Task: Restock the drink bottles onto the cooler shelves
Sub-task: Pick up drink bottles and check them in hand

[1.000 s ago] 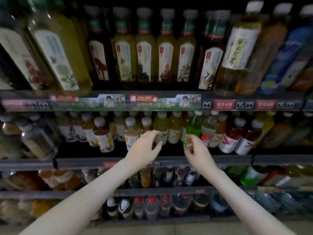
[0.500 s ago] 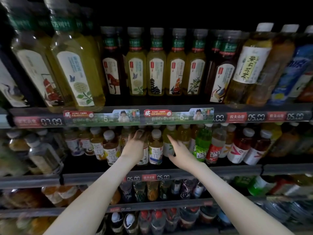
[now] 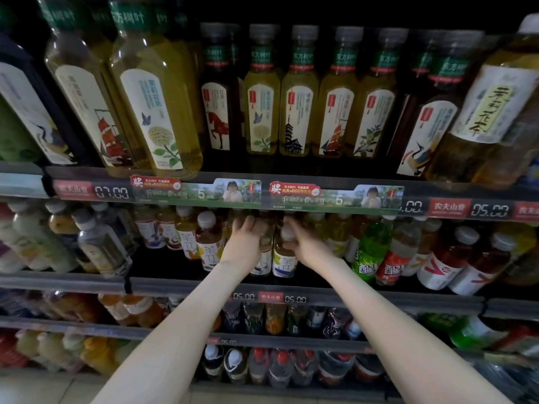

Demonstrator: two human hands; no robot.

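Both my hands reach into the second cooler shelf (image 3: 204, 282), under the price strip. My left hand (image 3: 246, 239) cups the top of a small tea bottle (image 3: 264, 262), which it mostly hides. Just to the right stands another tea bottle (image 3: 284, 262) with a white cap and a pale label, and my right hand (image 3: 306, 244) curls its fingers round that bottle's neck. These two bottles stand side by side at the shelf's front. More small tea bottles (image 3: 208, 246) stand to their left.
Tall tea bottles (image 3: 259, 94) fill the upper shelf above its price strip (image 3: 262, 195). Green and red-labelled bottles (image 3: 370, 252) crowd the right of the second shelf, clear bottles (image 3: 99, 243) the left. Lower shelves (image 3: 262, 339) hold more drinks.
Both hands have pushed deeper and higher into the second shelf. The right hand moved left onto the white-capped bottle's neck. The view has come closer to the shelves.
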